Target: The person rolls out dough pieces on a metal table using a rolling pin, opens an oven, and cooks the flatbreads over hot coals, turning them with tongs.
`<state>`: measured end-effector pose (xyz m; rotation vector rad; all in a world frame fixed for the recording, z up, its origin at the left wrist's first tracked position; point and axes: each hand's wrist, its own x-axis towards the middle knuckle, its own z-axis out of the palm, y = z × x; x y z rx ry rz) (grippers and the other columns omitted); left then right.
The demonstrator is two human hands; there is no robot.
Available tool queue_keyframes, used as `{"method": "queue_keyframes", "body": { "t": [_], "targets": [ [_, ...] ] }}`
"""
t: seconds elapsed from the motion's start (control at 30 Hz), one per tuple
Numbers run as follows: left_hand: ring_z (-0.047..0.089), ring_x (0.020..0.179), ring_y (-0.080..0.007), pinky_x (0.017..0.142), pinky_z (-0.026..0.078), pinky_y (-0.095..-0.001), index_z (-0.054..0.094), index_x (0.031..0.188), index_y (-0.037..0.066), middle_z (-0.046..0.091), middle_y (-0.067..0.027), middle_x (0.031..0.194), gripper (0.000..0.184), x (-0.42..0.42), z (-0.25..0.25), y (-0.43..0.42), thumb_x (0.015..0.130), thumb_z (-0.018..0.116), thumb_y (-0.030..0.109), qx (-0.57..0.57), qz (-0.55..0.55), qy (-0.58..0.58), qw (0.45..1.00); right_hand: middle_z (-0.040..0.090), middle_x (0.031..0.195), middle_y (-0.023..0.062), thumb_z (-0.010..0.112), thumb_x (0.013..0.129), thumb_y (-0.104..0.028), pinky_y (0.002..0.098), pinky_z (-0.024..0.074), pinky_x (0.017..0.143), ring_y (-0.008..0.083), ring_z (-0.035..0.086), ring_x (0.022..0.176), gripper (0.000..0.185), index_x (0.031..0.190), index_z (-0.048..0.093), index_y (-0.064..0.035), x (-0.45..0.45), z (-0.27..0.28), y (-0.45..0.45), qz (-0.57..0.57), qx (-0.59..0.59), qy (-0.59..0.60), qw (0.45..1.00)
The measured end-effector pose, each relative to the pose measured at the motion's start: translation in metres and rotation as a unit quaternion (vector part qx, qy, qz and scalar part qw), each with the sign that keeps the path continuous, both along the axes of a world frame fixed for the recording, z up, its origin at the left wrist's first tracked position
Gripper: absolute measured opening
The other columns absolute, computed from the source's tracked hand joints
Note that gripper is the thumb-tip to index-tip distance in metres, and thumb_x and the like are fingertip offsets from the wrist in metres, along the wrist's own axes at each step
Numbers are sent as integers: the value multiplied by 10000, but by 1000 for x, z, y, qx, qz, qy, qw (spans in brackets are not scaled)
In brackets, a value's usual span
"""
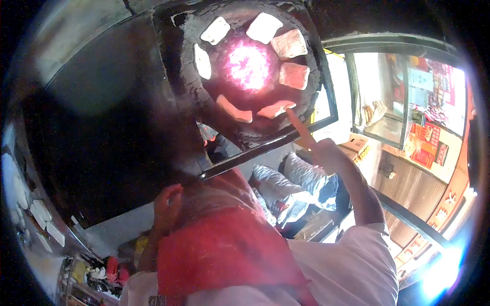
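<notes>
Red apron (227, 255), bar (250, 156) before oven (190, 86), probably flatbreads (294, 75)

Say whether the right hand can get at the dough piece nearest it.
Likely yes, by tool: the right hand holds a tan stick-like tool whose tip appears to meet the dough piece; nothing visible blocks it.

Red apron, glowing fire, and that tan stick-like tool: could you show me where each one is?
Red apron (224, 250): head view, middle of its front.
Glowing fire (248, 65): head view, centre of the bright glow.
Tan stick-like tool (301, 130): head view, middle of its visible length.
</notes>
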<state>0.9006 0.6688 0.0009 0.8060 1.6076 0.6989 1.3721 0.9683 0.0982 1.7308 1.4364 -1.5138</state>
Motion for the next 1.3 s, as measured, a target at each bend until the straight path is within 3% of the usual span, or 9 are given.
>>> {"method": "queue_keyframes", "body": {
  "t": [0.07,0.23,0.4,0.73,1.03,1.13,1.17,1.23,1.3],
  "targets": [
    [679,1111,-218,1020,505,-359,675,1249,39,730,-114,1173,290,3,-1,3,971,648,117,0,9,-7,1000,724,997,225,754,861,-330,505,566,774,340,733,920,405,1081,655,-4,-9,1,-5,280,195,-222,913],
    [683,1109,-221,1017,508,-358,677,1237,28,731,-122,1169,275,3,-8,2,975,636,100,37,-10,-13,999,646,1022,159,717,862,-280,478,465,847,325,637,987,444,1205,553,-53,-22,8,13,474,504,-204,693],
    [682,1109,-227,1015,508,-360,682,1230,27,727,-125,1176,270,5,5,6,975,640,106,7,-13,19,1000,620,1081,129,669,867,-92,436,468,884,316,607,1035,380,1232,584,-32,-22,-8,40,466,463,-198,728],
    [696,1079,-258,975,527,-379,681,1223,22,732,-145,1157,276,21,3,2,977,637,140,34,-34,45,998,603,1230,139,694,794,-96,474,439,934,295,545,1131,507,1283,604,-2,3,-46,43,538,506,-173,652],
    [693,1107,-255,982,534,-394,650,1284,26,729,-136,1175,307,23,11,19,996,609,123,23,-68,40,997,611,1154,98,701,859,-152,432,445,907,253,581,1052,388,1220,617,-39,1,-40,56,539,432,-233,684],
    [687,1082,-221,964,540,-369,662,1270,21,730,-130,1165,300,21,8,17,995,603,125,42,-50,48,997,631,1083,107,764,863,-221,437,463,820,258,607,1026,536,1321,566,-25,62,-77,44,34,472,95,876],
    [685,1054,-191,946,546,-348,678,1251,18,733,-123,1159,292,18,5,12,989,607,123,54,-31,59,996,631,1083,107,764,863,-221,437,463,820,258,607,1026,536,1321,566,-25,50,-53,43,33,474,95,875],
    [688,1035,-189,934,553,-347,682,1244,16,735,-114,1149,279,-3,-12,-14,999,607,126,61,47,64,995,630,1138,126,775,863,-267,453,470,855,286,624,1043,624,1378,516,-27,11,20,39,441,447,-248,738],
    [679,1056,-191,953,547,-345,672,1257,10,721,-102,1183,278,-47,-20,-22,1020,604,137,73,180,89,977,626,1136,199,762,864,-394,490,489,847,360,640,1013,727,1388,481,26,26,21,12,322,497,-196,782]
  ]
}}
